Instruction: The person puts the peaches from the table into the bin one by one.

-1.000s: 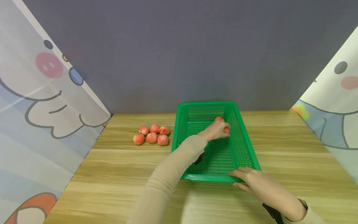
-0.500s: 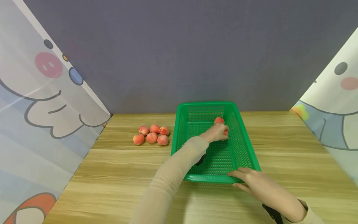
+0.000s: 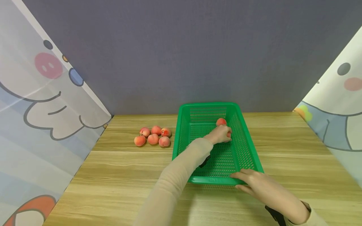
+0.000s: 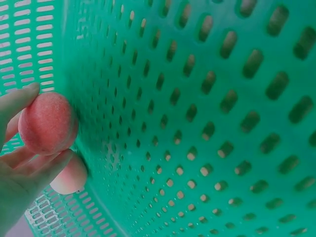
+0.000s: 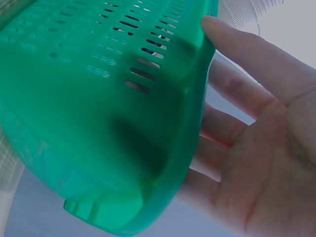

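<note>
Inside the green plastic basket, my left hand holds a peach between thumb and fingers, close to the basket's right side wall. In the head view the hand covers most of this fruit. A second peach lies just beyond the hand, and the left wrist view has this other peach partly behind my fingers. My right hand grips the near rim at its right corner, the thumb on one side and the fingers on the other, as the right wrist view also shows.
Several peaches lie in two rows on the wooden table, left of the basket. A grey panel rises behind the table. Curtains printed with cartoon figures hang at the left and right.
My left hand has shifted slightly towards me with its peach, so more of the peach beyond it shows. The right hand and the basket have stayed in place.
</note>
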Demonstrator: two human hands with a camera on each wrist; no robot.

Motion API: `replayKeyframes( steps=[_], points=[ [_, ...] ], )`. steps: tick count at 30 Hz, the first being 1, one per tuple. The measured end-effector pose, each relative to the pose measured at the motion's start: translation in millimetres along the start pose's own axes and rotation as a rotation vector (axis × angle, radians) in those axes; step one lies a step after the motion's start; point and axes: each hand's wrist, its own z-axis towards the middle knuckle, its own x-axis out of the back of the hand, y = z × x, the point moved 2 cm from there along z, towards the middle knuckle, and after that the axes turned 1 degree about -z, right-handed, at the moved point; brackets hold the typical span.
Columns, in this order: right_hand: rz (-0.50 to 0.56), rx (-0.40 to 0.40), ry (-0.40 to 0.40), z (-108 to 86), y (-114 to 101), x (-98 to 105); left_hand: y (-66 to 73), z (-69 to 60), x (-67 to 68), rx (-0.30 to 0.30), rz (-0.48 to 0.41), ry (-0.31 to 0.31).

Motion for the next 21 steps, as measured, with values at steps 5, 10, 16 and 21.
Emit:
replayKeyframes(
  steps=[5, 10, 16, 21],
  points=[
    [-0.004, 0.006, 0.003, -0.1, -0.3, 0.2, 1.8, 1.2, -1.3, 0.005, -0.014, -0.002],
    [-0.006, 0.013, 0.007, -0.5, -0.5, 0.1, 3.4, 1.9, -2.3, 0.020, -0.024, -0.008],
    [0.008, 0.007, -0.005, -0.4, -0.2, 0.5, 4.6, 3.4, -2.5, 0.015, 0.005, -0.004],
    [0.009, -0.005, -0.013, -0.9, -0.1, 1.1, 4.8, 5.7, -2.6, 0.015, 0.026, -0.008]
  ],
)
